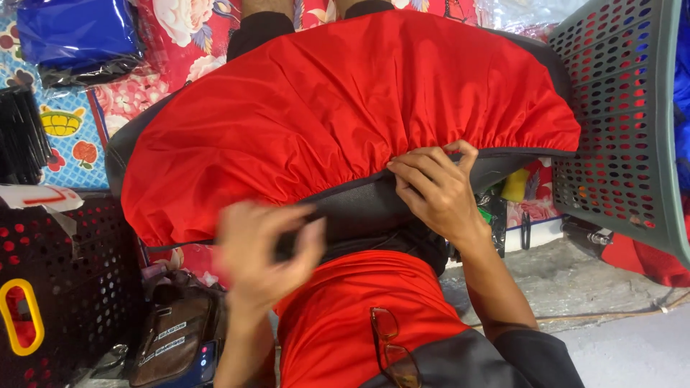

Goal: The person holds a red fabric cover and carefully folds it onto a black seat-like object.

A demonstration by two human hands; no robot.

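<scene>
My right hand (435,188) pinches the red cover (345,108) hem; left hand (267,251) blurred, grip unclear — I'd stretch the elastic evenly over the seat (359,208).

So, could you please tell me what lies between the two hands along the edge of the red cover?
In the head view, between the left hand and right hand lies the red cover's gathered hem over the dark seat.

Red cover (345,108) stretched over a dark padded seat (359,208), gathered dark-trimmed hem along the lower edge. Right hand (435,187) pinches the hem at mid-edge, fingers curled over the trim. Left hand (269,248) blurred, at the seat's underside just below the hem; grip unclear. Grey perforated basket (618,115) to the right, black crate (65,287) to the left. Glasses (392,348) hang at the red shirt (338,323).
</scene>
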